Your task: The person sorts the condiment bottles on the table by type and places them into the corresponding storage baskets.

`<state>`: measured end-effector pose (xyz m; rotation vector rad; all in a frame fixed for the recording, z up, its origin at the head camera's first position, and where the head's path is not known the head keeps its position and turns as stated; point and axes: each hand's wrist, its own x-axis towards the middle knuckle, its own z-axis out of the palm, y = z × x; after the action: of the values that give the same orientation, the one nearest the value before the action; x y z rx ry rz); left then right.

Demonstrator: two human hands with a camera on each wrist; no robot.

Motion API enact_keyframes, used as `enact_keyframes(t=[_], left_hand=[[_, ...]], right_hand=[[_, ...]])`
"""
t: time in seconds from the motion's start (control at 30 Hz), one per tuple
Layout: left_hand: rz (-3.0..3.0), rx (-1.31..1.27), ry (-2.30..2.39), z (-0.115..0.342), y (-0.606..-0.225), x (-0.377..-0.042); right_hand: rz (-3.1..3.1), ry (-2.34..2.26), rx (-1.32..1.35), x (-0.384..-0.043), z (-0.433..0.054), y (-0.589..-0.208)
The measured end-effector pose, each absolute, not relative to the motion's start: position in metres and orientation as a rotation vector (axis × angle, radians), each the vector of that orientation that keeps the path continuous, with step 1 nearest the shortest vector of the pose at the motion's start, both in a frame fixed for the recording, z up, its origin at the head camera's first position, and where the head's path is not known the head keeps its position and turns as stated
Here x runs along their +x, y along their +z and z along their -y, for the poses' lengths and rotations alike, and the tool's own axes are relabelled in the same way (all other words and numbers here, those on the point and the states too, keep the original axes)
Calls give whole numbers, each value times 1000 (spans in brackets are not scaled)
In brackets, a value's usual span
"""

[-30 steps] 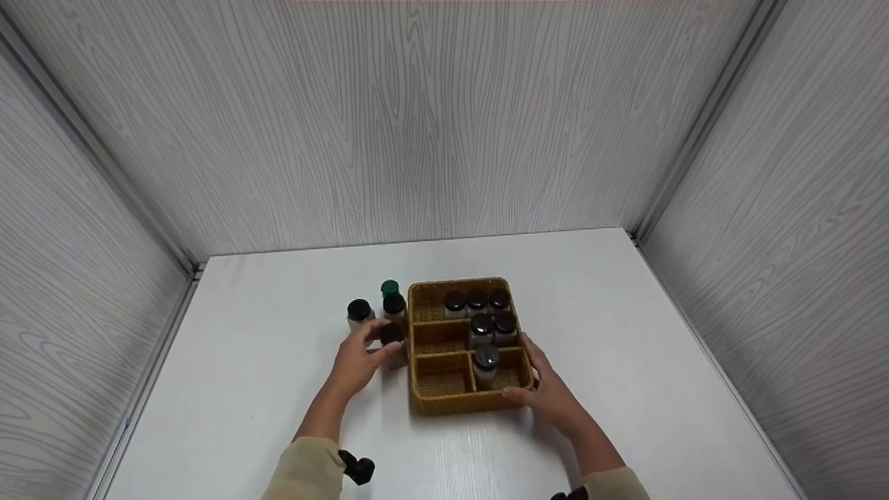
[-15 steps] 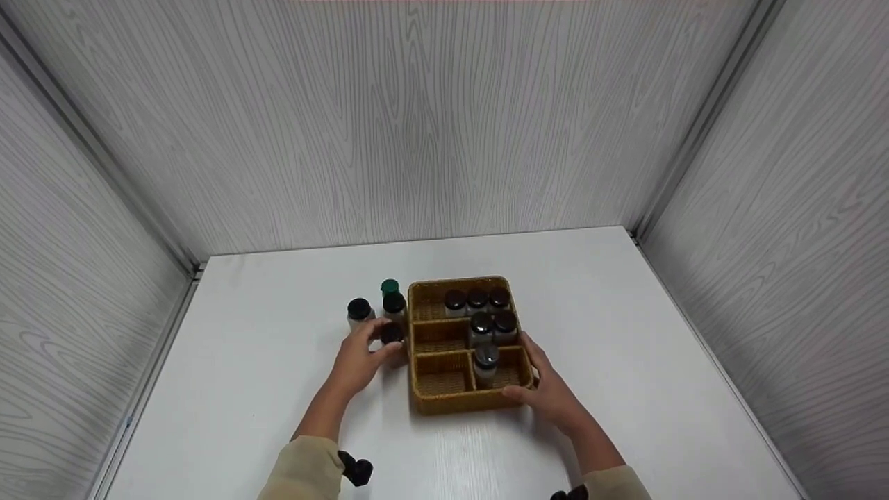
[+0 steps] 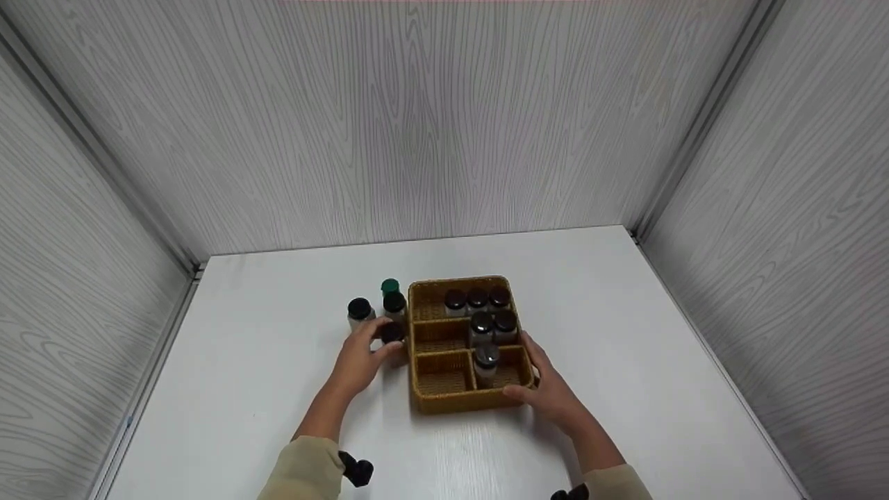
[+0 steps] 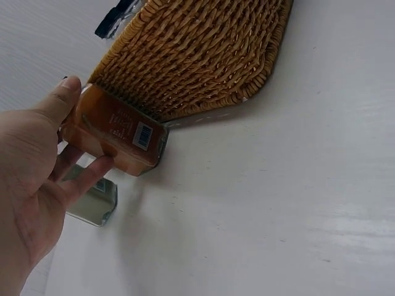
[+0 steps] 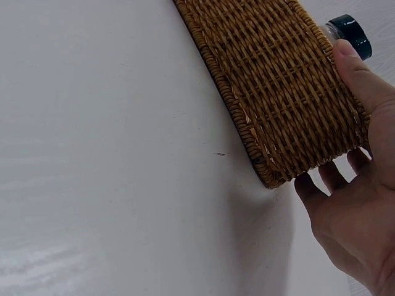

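Note:
In the head view my left hand (image 3: 355, 360) pinches a dark-capped spice jar (image 3: 393, 333) just left of the woven basket (image 3: 462, 403). The left wrist view shows this spice jar (image 4: 117, 132) as a square glass one with orange-brown contents and a barcode label, standing against or very near the basket wall (image 4: 191, 55). Thumb and fingers lie on opposite sides of it. At the basket's near right corner my right hand (image 3: 549, 394) holds on, its thumb over the rim and its fingers along the outer side, as the right wrist view also shows.
Left of the basket stand two black-capped jars (image 3: 359, 310) (image 3: 394, 303) and a green-capped jar (image 3: 389, 286). Inside the basket, three jars (image 3: 477, 301) occupy the back row, two jars (image 3: 481, 326) the middle, and one jar (image 3: 486, 357) the front right compartment. Walls enclose the white table (image 3: 278, 298).

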<state>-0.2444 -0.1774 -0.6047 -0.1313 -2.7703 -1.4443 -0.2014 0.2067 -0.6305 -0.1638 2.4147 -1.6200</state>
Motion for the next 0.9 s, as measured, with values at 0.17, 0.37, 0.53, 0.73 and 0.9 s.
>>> enact_keyframes(t=[0.17,0.37,0.53,0.73,0.9], left_hand=[[2761,-146,-1462,179,-607,-246],[2773,-139,-1503,181,-601,-246],[2783,-141,-1492,181,-586,-244],[2790,-188,-1431,180,-565,-243],[2782,-203,-1452,179,-548,-243]], right_hand=[[-2415,-1621,-176,-202,-207,-633],[-2398,-1648,-171,-203,-208,-636],[-2382,-1659,-166,-203,-209,-637],[-2369,-1661,-169,-204,-210,-637],[-2338,-1664,-171,-203,-210,-637]])
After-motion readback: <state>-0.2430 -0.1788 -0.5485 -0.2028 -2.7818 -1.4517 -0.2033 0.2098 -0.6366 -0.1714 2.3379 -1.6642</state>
